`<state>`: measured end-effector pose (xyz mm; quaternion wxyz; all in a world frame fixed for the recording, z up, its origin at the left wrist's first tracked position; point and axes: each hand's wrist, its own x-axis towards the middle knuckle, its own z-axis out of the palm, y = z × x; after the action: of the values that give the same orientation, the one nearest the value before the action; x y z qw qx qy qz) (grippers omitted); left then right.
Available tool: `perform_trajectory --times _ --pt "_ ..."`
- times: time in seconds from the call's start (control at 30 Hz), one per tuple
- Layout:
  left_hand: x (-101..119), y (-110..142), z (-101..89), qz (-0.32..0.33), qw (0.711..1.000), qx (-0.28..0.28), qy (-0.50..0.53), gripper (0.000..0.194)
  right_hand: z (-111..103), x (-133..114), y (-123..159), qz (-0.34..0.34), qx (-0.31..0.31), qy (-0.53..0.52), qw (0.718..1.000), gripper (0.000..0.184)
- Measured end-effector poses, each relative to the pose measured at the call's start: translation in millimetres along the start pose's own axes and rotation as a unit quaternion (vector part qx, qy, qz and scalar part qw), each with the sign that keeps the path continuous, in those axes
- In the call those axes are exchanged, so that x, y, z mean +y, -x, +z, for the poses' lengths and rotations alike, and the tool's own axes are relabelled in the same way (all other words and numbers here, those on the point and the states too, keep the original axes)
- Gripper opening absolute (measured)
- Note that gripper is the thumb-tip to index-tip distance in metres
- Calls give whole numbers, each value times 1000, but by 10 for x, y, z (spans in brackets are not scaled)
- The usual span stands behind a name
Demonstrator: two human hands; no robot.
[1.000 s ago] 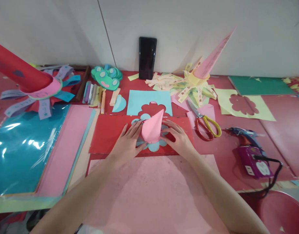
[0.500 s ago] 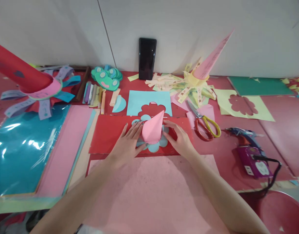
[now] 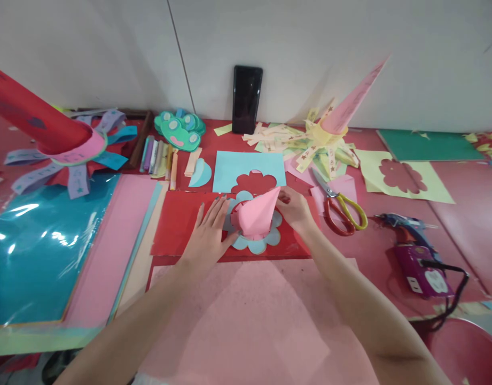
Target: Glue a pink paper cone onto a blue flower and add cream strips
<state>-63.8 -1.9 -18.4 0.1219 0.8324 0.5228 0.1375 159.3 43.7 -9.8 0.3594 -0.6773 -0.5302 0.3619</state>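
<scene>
A pink paper cone [image 3: 257, 216] stands tilted on a light blue paper flower [image 3: 257, 246], its tip leaning up and to the right. Under the flower lies a red folded board [image 3: 176, 224]. My left hand [image 3: 208, 232] rests open at the flower's left side, fingers stretched and thumb beside the cone's base. My right hand [image 3: 297, 209] is at the upper right of the flower, with curled fingers close to the cone's tip. Whether those fingers pinch the tip, a petal or nothing is hidden.
Scissors [image 3: 342, 208] and a glue gun [image 3: 404, 224] with a purple power box [image 3: 422, 270] lie to the right. A phone [image 3: 247, 100] leans on the wall. Finished paper cones stand left [image 3: 37, 120] and right [image 3: 356, 99]. Markers [image 3: 155, 155] lie back left.
My right hand has gone from open beside the cone to curled near its tip. My left hand has drawn slightly away from the cone. The whole view has shifted a little.
</scene>
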Motion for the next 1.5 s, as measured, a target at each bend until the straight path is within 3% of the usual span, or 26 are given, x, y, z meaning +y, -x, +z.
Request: perform_trajectory --times 0.27,0.57,0.73,0.97,1.2,1.5 --pt "7 -4 3 -16 1000 6 10 62 50 56 15 -5 -7 -31 999 17" --pt "-64 -20 21 -103 986 121 49 31 25 103 17 -2 5 -113 994 20" --pt "-85 -53 33 -107 983 117 94 11 16 150 3 9 7 -128 992 20" --pt "-87 -84 -17 -116 975 114 150 10 12 125 15 -8 0 -91 996 20" --pt "-58 -84 -15 -105 982 88 128 12 -69 146 3 -27 -13 -8 1000 21" --pt "-81 -54 67 -76 987 106 93 7 -94 129 -1 -25 -32 -14 999 20"
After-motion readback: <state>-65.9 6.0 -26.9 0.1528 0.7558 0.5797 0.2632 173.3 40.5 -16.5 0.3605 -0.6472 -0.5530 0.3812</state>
